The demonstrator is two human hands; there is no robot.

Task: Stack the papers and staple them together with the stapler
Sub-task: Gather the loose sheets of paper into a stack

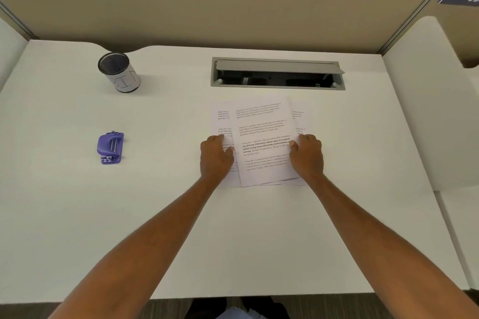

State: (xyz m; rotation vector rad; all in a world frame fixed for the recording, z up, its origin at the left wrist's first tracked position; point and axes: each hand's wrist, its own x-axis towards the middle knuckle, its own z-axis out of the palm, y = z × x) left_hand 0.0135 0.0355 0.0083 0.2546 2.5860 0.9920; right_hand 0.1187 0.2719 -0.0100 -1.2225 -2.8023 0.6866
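Observation:
Several printed white papers (261, 134) lie fanned and overlapping on the white desk (233, 228), right of centre. My left hand (216, 156) rests on the left side of the sheets, fingers curled against their edge. My right hand (307, 154) presses on the right side, fingers bent on the top sheet's edge. The top sheet is tilted slightly against those beneath. A purple stapler (110, 147) sits apart at the left of the desk, well away from both hands.
A black mesh cup (119, 72) wrapped in white paper stands at the back left. An open grey cable hatch (277, 74) is set into the desk just behind the papers. Beige partition walls enclose the back; a white divider (414, 111) rises at the right.

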